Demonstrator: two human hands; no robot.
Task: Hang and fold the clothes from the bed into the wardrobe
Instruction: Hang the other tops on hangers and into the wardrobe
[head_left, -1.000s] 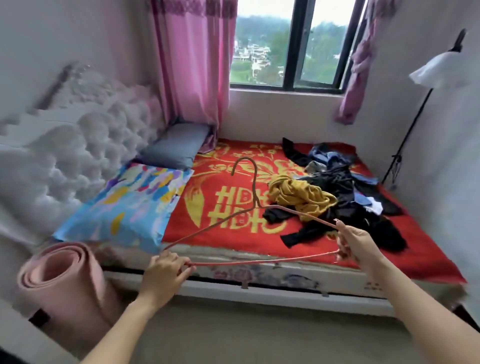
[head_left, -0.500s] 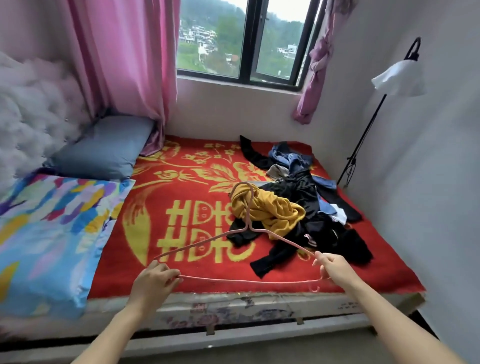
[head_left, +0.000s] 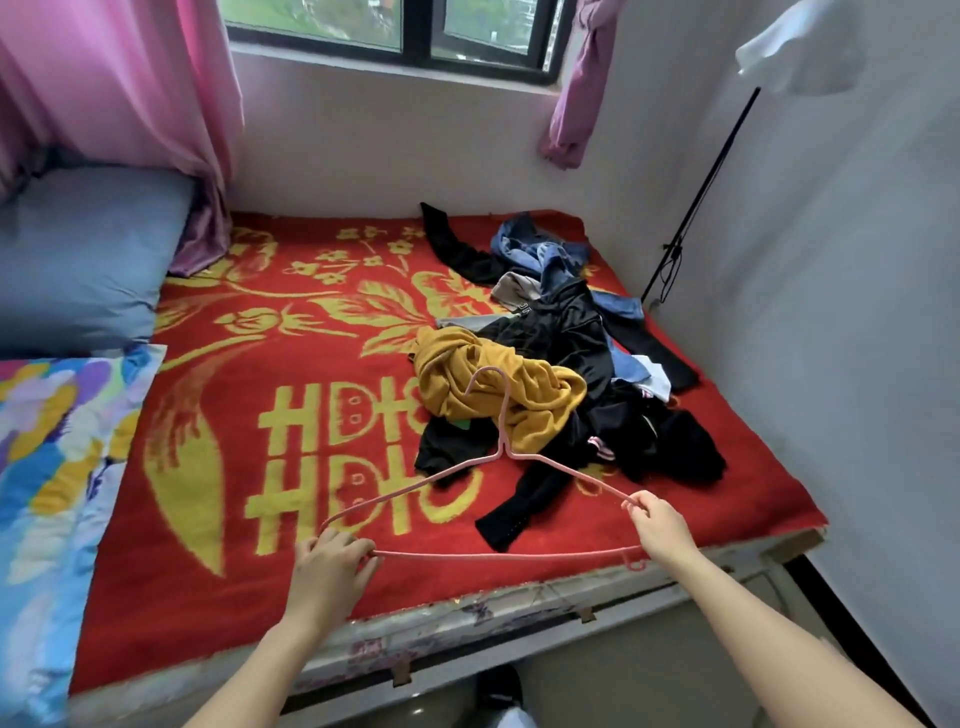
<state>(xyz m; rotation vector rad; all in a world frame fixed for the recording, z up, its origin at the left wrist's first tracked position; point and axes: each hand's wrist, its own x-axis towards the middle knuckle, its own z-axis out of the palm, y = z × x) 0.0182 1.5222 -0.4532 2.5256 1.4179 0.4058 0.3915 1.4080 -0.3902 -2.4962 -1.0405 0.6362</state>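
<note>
The hanger (head_left: 502, 451) is thin wire under a smooth, matt pink coating. The bed's red and yellow blanket (head_left: 311, 483) is thick cloth with a rough, fuzzy pile. The mustard garment (head_left: 462, 379) is soft, matt cloth. The black garment (head_left: 566, 327) beside it is a slicker fabric with a faint sheen, and the blue garment (head_left: 530, 249) looks like denim. The grey-blue pillow (head_left: 78, 260) is smooth matt cloth. The pink curtain (head_left: 130, 78) is thin cloth with a slight lustre. The wall (head_left: 857, 364) is matt.

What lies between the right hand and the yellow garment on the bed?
Head view: black clothes and a patch of red blanket, crossed by the arm of the pink hanger that the right hand pinches.
</note>
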